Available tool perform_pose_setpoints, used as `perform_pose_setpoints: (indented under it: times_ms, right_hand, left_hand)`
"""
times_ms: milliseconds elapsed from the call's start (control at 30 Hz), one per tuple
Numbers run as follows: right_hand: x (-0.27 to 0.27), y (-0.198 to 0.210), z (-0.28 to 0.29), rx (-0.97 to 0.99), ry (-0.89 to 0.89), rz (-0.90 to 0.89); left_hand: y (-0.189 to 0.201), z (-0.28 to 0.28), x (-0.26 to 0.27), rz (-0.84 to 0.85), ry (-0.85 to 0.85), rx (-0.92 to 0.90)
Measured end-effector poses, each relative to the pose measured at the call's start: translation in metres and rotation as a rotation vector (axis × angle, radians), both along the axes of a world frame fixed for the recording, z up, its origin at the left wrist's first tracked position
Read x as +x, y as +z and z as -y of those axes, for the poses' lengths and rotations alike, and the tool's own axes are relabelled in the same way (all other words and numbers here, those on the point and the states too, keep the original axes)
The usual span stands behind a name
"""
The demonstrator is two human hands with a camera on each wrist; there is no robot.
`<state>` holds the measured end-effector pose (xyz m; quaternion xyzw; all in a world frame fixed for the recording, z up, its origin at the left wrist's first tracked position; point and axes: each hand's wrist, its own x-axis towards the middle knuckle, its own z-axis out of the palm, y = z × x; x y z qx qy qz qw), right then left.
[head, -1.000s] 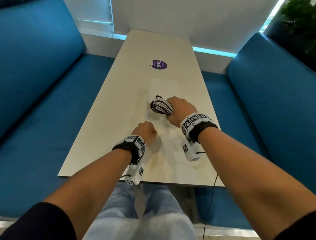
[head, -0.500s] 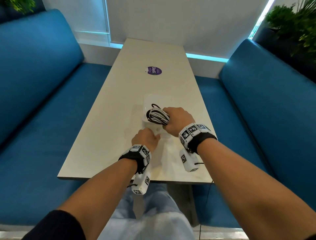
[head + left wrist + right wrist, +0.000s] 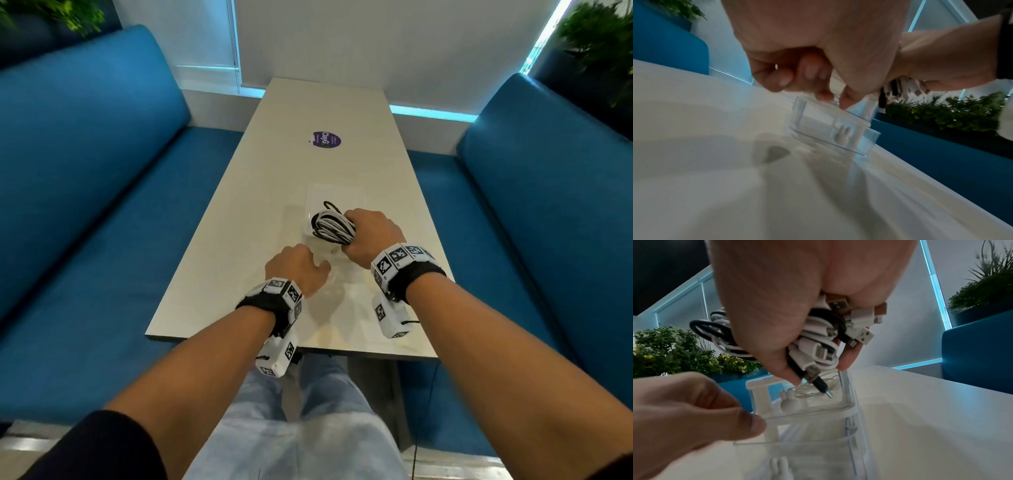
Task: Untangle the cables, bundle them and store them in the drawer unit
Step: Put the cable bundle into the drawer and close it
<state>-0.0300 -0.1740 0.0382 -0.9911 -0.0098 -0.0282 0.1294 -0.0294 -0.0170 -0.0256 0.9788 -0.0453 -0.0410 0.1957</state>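
Observation:
My right hand [image 3: 370, 233] grips a coiled bundle of black and white cables [image 3: 330, 224] just above the clear drawer unit [image 3: 334, 195] in the middle of the table. In the right wrist view the cable bundle [image 3: 824, 337] hangs from the fist with several plugs sticking out, over the drawer unit [image 3: 764, 386]. A lower drawer [image 3: 789, 443] stands pulled out toward me. My left hand [image 3: 296, 267] is at the unit's front. Its thumb and forefinger [image 3: 824, 97] pinch the clear top edge of a drawer [image 3: 838, 123] with a rabbit-shaped knob [image 3: 841, 134].
The long pale table [image 3: 267, 212] carries a purple round sticker [image 3: 327, 139] farther back. Blue sofas flank it on the left [image 3: 85, 205] and right [image 3: 548, 205]. A thin white cable [image 3: 818, 389] lies in the upper drawer. Plants stand behind the sofas.
My left hand has moved forward from the bare table to the unit's front and taken hold of a drawer edge. The right hand stays over the unit with the bundle.

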Motion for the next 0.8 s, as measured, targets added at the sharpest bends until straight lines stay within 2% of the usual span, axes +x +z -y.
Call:
perform_pose_setpoints:
  times_ms: [67, 167, 367, 567, 667, 733, 800]
  right_hand:
    - [-0.001, 0.001, 0.000, 0.002, -0.005, 0.000]
    - [-0.002, 0.000, -0.001, -0.016, -0.003, 0.000]
    - [-0.001, -0.001, 0.000, -0.062, 0.031, 0.008]
    - [-0.004, -0.003, -0.003, -0.138, 0.080, 0.030]
    - [-0.010, -0.006, -0.005, -0.137, 0.107, 0.053]
    - [-0.014, -0.007, -0.007, -0.132, 0.125, 0.089]
    - [-0.019, -0.007, -0.011, -0.138, 0.139, 0.052]
  left_hand:
    - [0.006, -0.008, 0.008, 0.026, 0.065, 0.003]
    - [0.007, -0.013, 0.015, -0.047, 0.095, 0.002]
    - [0.010, -0.014, 0.018, -0.240, 0.009, -0.011]
    - [0.027, -0.019, 0.020, -0.458, -0.149, 0.119]
    - [0.030, -0.023, 0.023, -0.451, -0.126, 0.039]
    - [0.028, -0.023, 0.027, -0.352, -0.077, -0.069]
    - [0.024, -0.022, 0.028, -0.320, -0.077, -0.145]
